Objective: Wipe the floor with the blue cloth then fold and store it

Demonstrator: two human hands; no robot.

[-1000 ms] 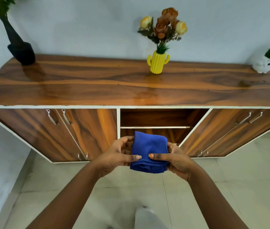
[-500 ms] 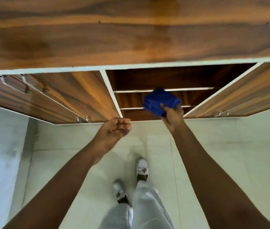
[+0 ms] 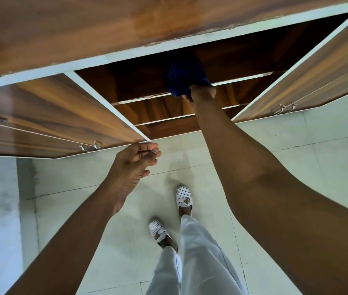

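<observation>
The folded blue cloth (image 3: 184, 77) is inside the open middle compartment of the wooden sideboard (image 3: 83, 30), resting at the white front edge of the upper shelf (image 3: 243, 78). My right hand (image 3: 201, 93) reaches into that opening and grips the cloth's near end; its fingers are mostly hidden by the cloth and wrist. My left hand (image 3: 136, 158) hangs in front of the cabinet's lower left corner, fingers loosely curled with nothing in them.
Closed doors with metal handles flank the opening, the left door (image 3: 41, 116) and the right door (image 3: 317, 67). A lower shelf (image 3: 164, 120) sits beneath. My feet in white dotted shoes (image 3: 182, 196) stand on the pale tiled floor (image 3: 317, 167).
My left hand let go of the cloth and dropped away. My right hand carried the cloth forward and up into the middle compartment, onto the upper shelf. My head tilted down and closer.
</observation>
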